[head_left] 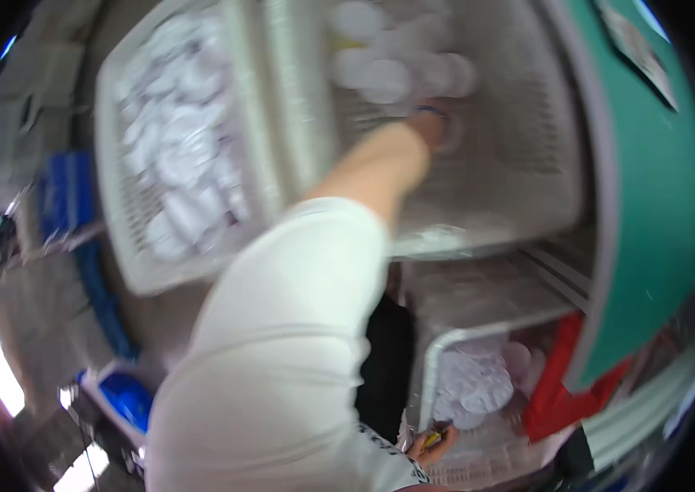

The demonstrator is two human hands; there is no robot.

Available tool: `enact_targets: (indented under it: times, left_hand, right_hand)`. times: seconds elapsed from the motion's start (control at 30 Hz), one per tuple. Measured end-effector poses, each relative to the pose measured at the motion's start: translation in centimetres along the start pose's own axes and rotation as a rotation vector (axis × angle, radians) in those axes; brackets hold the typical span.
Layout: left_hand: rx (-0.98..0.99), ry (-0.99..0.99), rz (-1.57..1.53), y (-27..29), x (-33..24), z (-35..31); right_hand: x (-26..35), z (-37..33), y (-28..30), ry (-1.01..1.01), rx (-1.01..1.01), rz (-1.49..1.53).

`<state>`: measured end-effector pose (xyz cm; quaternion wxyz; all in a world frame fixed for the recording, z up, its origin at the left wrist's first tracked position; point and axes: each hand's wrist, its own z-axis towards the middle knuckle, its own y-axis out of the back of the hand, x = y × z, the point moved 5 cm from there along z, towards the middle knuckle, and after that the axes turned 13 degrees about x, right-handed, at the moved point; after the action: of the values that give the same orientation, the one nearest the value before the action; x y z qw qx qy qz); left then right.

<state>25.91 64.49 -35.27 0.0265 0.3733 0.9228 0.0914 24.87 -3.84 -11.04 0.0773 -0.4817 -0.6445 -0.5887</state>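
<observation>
- White sleeve point(282, 328) on my left arm is closest, reaching up over the crates.
- Next comes the big pale crate point(520, 172), with white round pieces point(384, 80) at its far end.
- Left of it sits another crate point(151, 283), with lots of white bits point(183, 156) in it.
- Down low, a third crate point(511, 324) holds more round bits point(470, 385).
- My left hand point(429, 125) is in the big crate, near the pieces. It's blurry, so I can't tell if its fingers are open or closed. I think a slow, soft touch is best, so nothing bends.
- My right hand point(438, 450), by the third crate, has its fingers curled around a small yellow thing point(433, 440). I should hold that snugly, away from the round bits.
</observation>
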Motion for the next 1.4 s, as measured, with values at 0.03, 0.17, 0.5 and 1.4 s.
enact_targets:
  times: [0.03,0.17,0.5,1.4]
  left_hand:
    - [0.582,-0.116,-0.05,-1.1,1.1,-0.8]
    - [-0.818,-0.066,-0.521,-3.7,-4.9,-2.5]
    - [-1.167,-0.509,-0.734,-3.2,1.2,-24.0]
    - [0.325,-0.51,-2.022,-54.8,-4.4,-31.2]
  right_hand:
    - [0.0,0.2,-0.1,-0.034,-0.058,0.002]
    - [-0.7,0.7,0.8,0.195,0.034,-0.034]
    - [-0.9,-0.7,1.1,0.057,0.002,-0.056]
    - [3.1,0.3,0.8,0.216,-0.114,0.094]
